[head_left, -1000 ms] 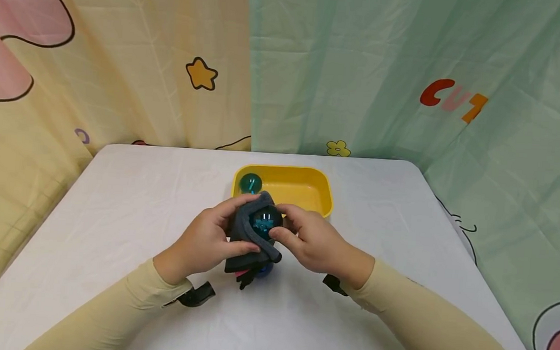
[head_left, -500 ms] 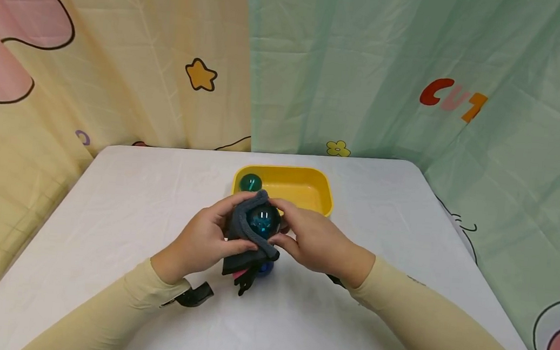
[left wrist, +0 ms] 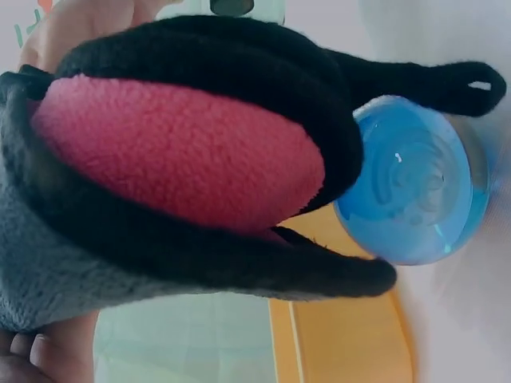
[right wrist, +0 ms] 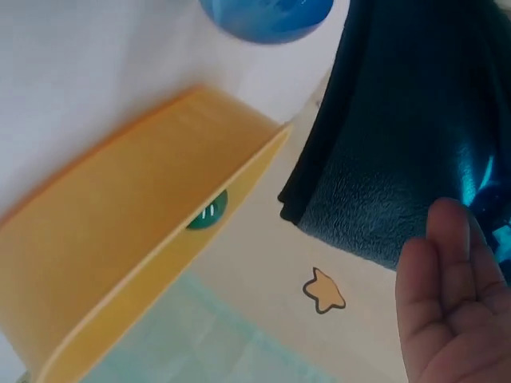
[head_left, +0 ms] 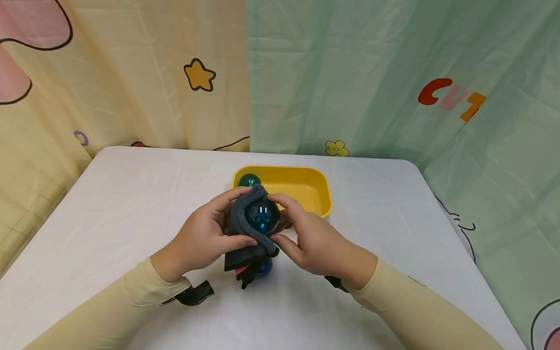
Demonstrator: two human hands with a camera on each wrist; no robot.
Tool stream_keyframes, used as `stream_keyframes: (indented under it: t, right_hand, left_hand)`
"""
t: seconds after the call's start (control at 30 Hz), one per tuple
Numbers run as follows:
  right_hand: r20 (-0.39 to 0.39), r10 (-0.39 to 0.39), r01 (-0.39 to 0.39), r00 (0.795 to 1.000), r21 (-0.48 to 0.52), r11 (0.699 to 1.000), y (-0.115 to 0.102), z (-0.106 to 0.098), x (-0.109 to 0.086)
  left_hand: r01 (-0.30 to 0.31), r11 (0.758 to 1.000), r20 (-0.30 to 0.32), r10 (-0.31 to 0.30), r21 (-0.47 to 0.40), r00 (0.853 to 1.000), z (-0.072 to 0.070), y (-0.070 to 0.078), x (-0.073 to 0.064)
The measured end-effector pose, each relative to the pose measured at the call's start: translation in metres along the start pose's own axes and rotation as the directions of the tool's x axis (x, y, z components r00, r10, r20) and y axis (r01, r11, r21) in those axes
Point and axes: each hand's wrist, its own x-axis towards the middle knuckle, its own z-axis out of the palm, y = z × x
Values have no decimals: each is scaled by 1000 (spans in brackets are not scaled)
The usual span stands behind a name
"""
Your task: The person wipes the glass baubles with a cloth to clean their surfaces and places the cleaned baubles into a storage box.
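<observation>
My left hand (head_left: 199, 242) grips a grey fleece cloth piece (head_left: 238, 223) with black edging, its thumb on the near side. The cloth is folded partly round a clear teal-blue ball (head_left: 262, 215). From the other side my right hand (head_left: 319, 245) holds that ball between thumb and fingers. In the left wrist view a pink fleece face (left wrist: 184, 152) shows inside the black edging, and a black loop (left wrist: 447, 86) sticks out. A second clear blue ball (head_left: 265, 267) sits on the table below, partly hidden by the cloth.
Behind the hands stands a yellow tray (head_left: 328, 200) on the white-covered table (head_left: 152, 188). A green clear ball (head_left: 249, 180) lies in its left end. Printed curtains (head_left: 307, 63) enclose the back and sides. A black device (head_left: 196, 295) is strapped at the left wrist.
The ball has turned in the hands and shows more fully out of the cloth. My right fingers have shifted around its far side. Both hands rose slightly.
</observation>
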Motion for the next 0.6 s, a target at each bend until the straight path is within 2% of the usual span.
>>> stream_keyframes:
  t: [0.13,0.2,0.33,0.43,0.5,0.6]
  right_hand:
    - [5,30,-29,1000,-112,993,-2,-1,1]
    - [14,54,-52,998,-121,991,-1,0,0]
    - [46,134,-134,990,-15,991,2,3,-2]
    - [50,158,-162,986,83,983,3,5,-2]
    - [37,136,-139,990,98,985,3,5,-2]
    - [21,83,-85,996,67,994,1,3,-1]
  left_hand:
    - [8,1000,16,-8,-8,1000,1,0,0]
    - [12,1000,30,-12,-3,999,2,0,-1]
    - [10,1000,52,-10,-5,999,3,0,-3]
    - [7,1000,46,-7,-2,999,4,0,-2]
    - [7,1000,35,-7,4,999,3,0,-2]
    - [8,1000,17,-8,-16,1000,2,0,-1]
